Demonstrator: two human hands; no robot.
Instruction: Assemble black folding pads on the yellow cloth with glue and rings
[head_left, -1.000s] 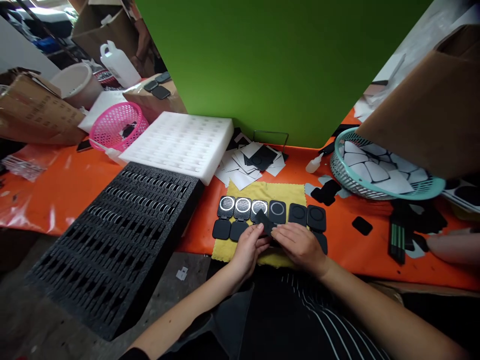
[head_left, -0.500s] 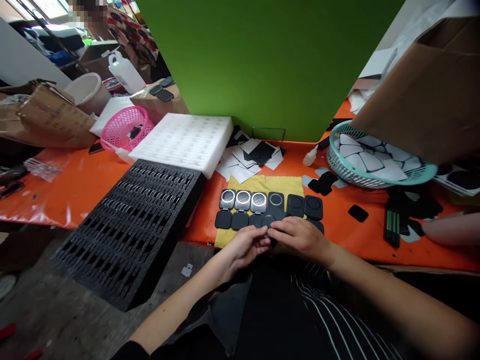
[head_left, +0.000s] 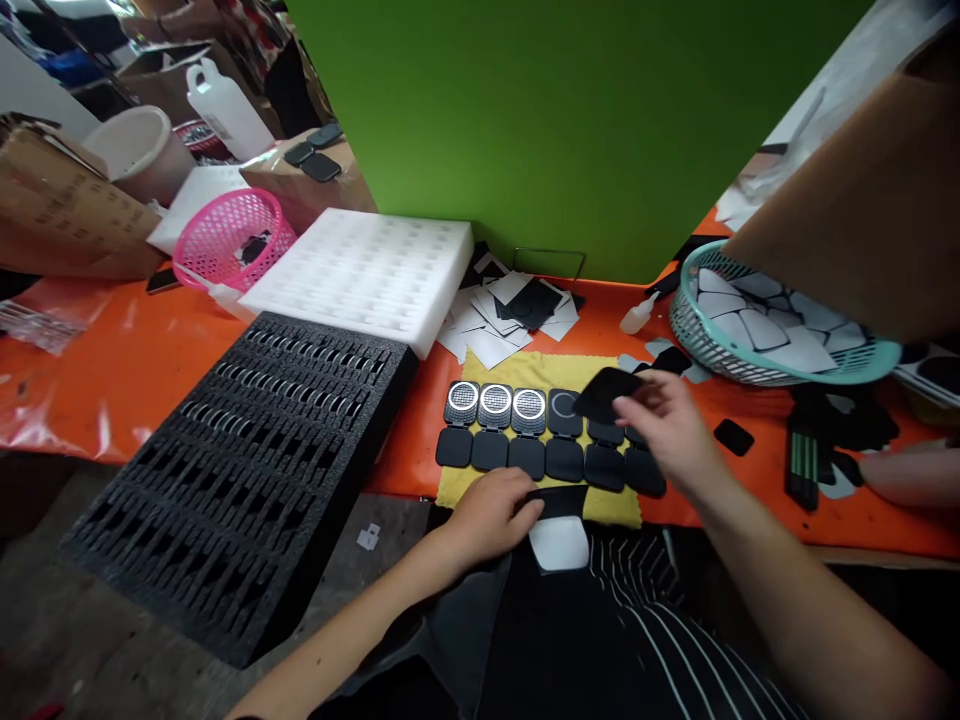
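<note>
My right hand [head_left: 660, 415] pinches a thin black rounded-square piece [head_left: 604, 392] by its edge, raised above the right end of the rows. My left hand [head_left: 495, 512] rests at the table's front edge, thumb apart from the bent fingers, beside a black strip [head_left: 561, 500]; I make out nothing in its grip. Just below the strip is a white rounded piece [head_left: 559, 545], close to my lap. On the yellow cloth [head_left: 540, 366], several hinged black square units lie opened out in a line. Silvery rings [head_left: 495, 399] mark the upper halves on the left; the held piece partly covers those at right.
To the left are a slotted black foam tray [head_left: 247, 450], a white foam block [head_left: 367, 270] and a pink basket [head_left: 234, 240]. White and black cards [head_left: 499, 318] lie behind the cloth. At right stand a teal basket [head_left: 780, 370] and a cardboard box [head_left: 832, 210]. Another person's arm [head_left: 907, 470] reaches in.
My hands have moved apart from the dark piece between them. My right hand has risen to the right with a black square piece; my left has drawn down to the table's edge. The white piece now shows.
</note>
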